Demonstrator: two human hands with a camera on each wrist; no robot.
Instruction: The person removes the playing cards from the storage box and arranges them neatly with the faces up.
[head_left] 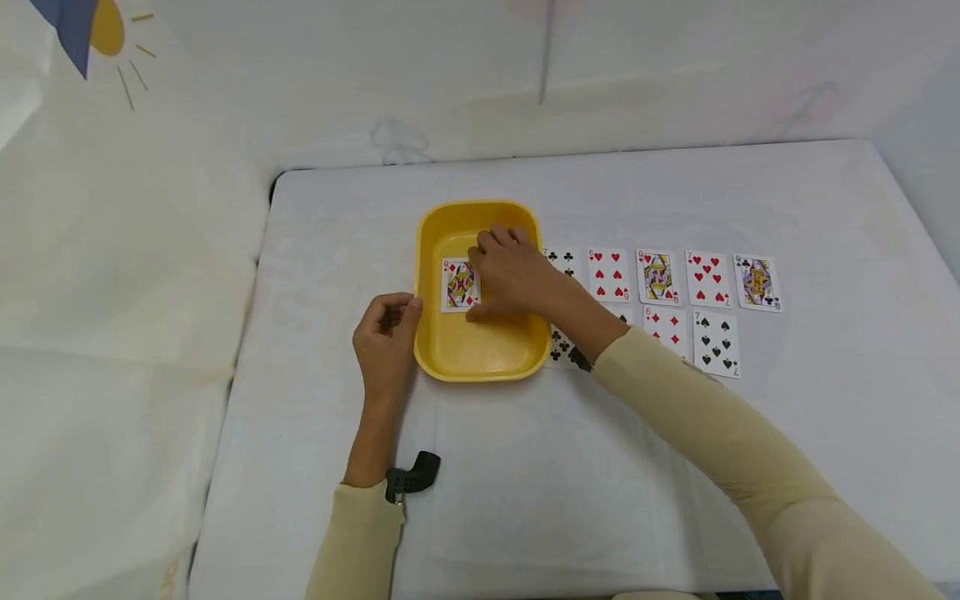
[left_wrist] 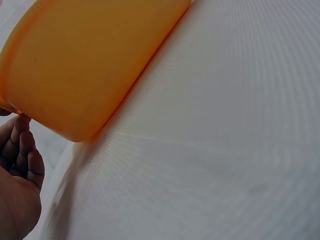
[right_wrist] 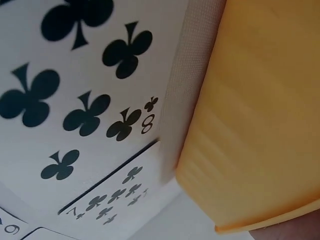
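A yellow plastic tray [head_left: 483,362] stands on the white-covered table. My left hand [head_left: 384,350] holds its left rim, fingers curled and thumb at the edge; in the left wrist view the fingertips [left_wrist: 25,125] meet the underside of the rim. Inside the tray is a queen of diamonds [head_left: 456,286], face up. My right hand [head_left: 517,271] reaches over the tray's right side and holds this card at its right edge, fingers at the upper corner and thumb at the lower one. The hand hides the tray's middle right.
Right of the tray, face-up cards lie in two rows, among them a six of hearts [head_left: 608,275], a seven of hearts [head_left: 708,279] and a seven of spades [head_left: 716,343]. An eight of clubs [right_wrist: 85,117] lies close beside the tray, partly under my right forearm.
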